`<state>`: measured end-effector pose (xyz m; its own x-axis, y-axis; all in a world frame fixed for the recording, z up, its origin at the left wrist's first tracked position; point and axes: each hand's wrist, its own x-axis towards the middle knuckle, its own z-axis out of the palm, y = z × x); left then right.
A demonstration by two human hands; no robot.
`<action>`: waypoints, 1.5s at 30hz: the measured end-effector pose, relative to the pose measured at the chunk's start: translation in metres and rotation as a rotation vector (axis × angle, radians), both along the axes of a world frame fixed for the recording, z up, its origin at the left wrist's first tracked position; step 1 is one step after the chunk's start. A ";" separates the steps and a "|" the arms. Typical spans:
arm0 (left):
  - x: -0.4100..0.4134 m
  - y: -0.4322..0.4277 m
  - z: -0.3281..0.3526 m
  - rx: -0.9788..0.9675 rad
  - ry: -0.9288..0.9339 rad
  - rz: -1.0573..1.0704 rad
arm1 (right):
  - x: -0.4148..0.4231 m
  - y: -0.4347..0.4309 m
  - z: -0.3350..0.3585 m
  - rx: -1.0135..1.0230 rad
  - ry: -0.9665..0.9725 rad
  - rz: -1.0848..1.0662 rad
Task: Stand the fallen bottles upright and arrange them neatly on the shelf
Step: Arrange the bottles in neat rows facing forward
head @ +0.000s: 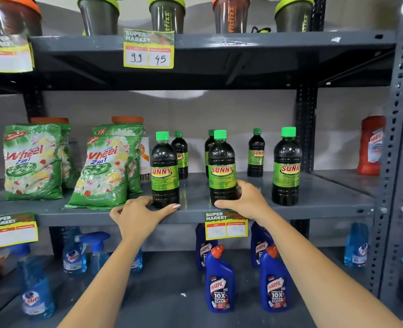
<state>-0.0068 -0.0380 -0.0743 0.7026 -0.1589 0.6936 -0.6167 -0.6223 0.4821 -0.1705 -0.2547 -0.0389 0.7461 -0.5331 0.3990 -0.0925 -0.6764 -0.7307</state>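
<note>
Several dark Sunny bottles with green caps stand upright on the grey middle shelf [314, 200]. Three are in the front row: the left one [164, 171], the middle one [222, 169] and the right one [286, 166]. Behind them stand three more, at the back left [180, 155], the back middle [208, 147] and the back right [256, 153]. My left hand [139, 215] holds the base of the front left bottle, thumb stretched along the shelf edge. My right hand [245, 201] grips the base of the front middle bottle.
Green Wheel detergent bags [105, 171] lean on the shelf just left of the bottles. A red Harpic bottle [372, 145] stands on the neighbouring shelf to the right. Shaker bottles line the shelf above; blue Harpic bottles [219, 280] and spray bottles fill the shelf below.
</note>
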 end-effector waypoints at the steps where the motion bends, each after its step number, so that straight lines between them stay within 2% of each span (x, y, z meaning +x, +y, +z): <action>1: 0.001 -0.001 0.001 0.006 0.008 0.008 | 0.000 0.000 0.001 0.013 0.003 0.007; 16: -0.011 -0.003 0.007 0.051 0.038 0.011 | -0.004 -0.002 0.005 0.138 0.048 0.132; 26: -0.025 -0.012 0.004 -0.005 0.044 0.035 | -0.002 -0.004 0.000 0.087 0.001 0.016; 35: -0.026 -0.012 -0.004 0.076 0.045 -0.007 | -0.010 0.006 0.005 0.017 0.053 -0.062; 37: -0.029 -0.014 -0.006 0.047 0.055 0.012 | -0.020 0.012 0.004 0.052 -0.073 -0.089; 38: -0.035 -0.015 -0.006 -0.022 0.030 0.024 | -0.028 0.015 0.003 0.058 -0.229 -0.126; 40: -0.054 -0.019 -0.005 -0.215 -0.171 0.000 | -0.045 0.015 0.002 -0.028 -0.630 -0.274; 42: -0.081 -0.029 0.003 -0.313 -0.408 -0.160 | -0.062 0.005 0.005 -0.137 -0.893 -0.451; 43: -0.091 -0.038 0.007 -0.316 -0.435 -0.299 | -0.069 -0.006 0.007 -0.159 -0.935 -0.520; 45: -0.105 -0.057 0.012 -0.297 -0.274 -0.535 | -0.079 -0.029 0.010 -0.102 -0.838 -0.581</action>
